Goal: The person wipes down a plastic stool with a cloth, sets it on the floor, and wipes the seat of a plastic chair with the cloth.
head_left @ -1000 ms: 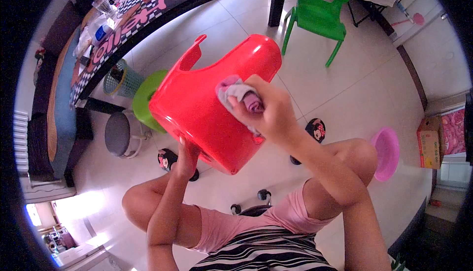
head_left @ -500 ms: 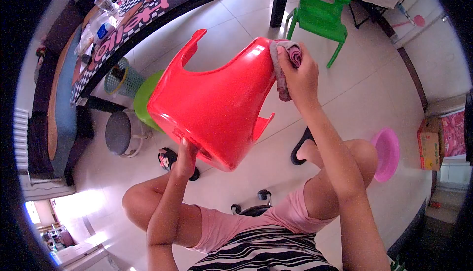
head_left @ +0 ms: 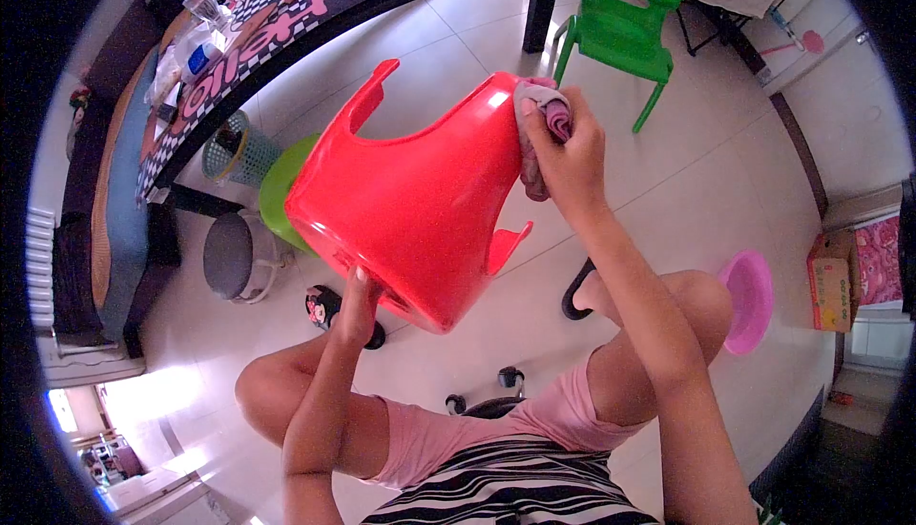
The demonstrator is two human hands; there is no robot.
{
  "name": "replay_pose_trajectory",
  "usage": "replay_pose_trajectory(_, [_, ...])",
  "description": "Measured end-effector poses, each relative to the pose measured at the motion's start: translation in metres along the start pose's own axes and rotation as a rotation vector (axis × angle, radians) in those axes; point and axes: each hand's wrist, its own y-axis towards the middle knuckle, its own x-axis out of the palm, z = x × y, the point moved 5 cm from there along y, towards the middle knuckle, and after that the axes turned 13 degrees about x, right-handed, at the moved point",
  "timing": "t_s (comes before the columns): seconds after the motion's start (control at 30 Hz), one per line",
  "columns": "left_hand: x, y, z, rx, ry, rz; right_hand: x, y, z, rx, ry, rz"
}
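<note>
A glossy red plastic stool (head_left: 410, 191) is held up on its side in front of me, its legs pointing away and to the right. My left hand (head_left: 360, 304) grips it at the near seat end, with the thumb on the outside and the other fingers hidden behind the plastic. Bunched in my right hand (head_left: 575, 151) is a grey and mauve cloth (head_left: 530, 129), which lies against the end of the stool's upper right leg. The fingers of that hand are closed around the cloth.
A green chair (head_left: 625, 24) stands beyond the stool. A patterned table (head_left: 258, 48) carries a cup and bottles at the upper left. Below it are a mesh basket (head_left: 239, 155) and a grey round stool (head_left: 229, 256). A pink basin (head_left: 747, 302) and a cardboard box (head_left: 832, 282) are at right.
My right hand and the cloth have shifted slightly left along the leg's end. The red stool and my left hand have hardly moved.
</note>
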Motion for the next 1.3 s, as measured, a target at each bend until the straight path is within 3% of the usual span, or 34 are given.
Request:
replay_pose_trajectory(0.27, [-0.003,-0.004,-0.006,-0.094,-0.047,0.015,0.018,-0.036,-0.021,-0.124,-0.015,-0.136])
replay_pose_trajectory(0.4, [-0.006,0.000,-0.009,-0.129,-0.053,0.054,0.025,-0.055,-0.045,-0.375,-0.089,-0.131])
replay_pose_trajectory(0.7, [0.003,0.007,0.004,-0.029,-0.093,-0.003,0.032,-0.090,-0.069,-0.546,-0.148,-0.358])
replay_pose_trajectory(1.0, [0.006,0.012,-0.001,-0.046,-0.127,0.044,0.036,-0.088,-0.071,-0.555,-0.175,-0.354])
replay_pose_trajectory(1.3, [0.009,0.008,0.007,-0.019,-0.047,0.081,0.025,-0.063,-0.063,-0.388,-0.242,-0.325])
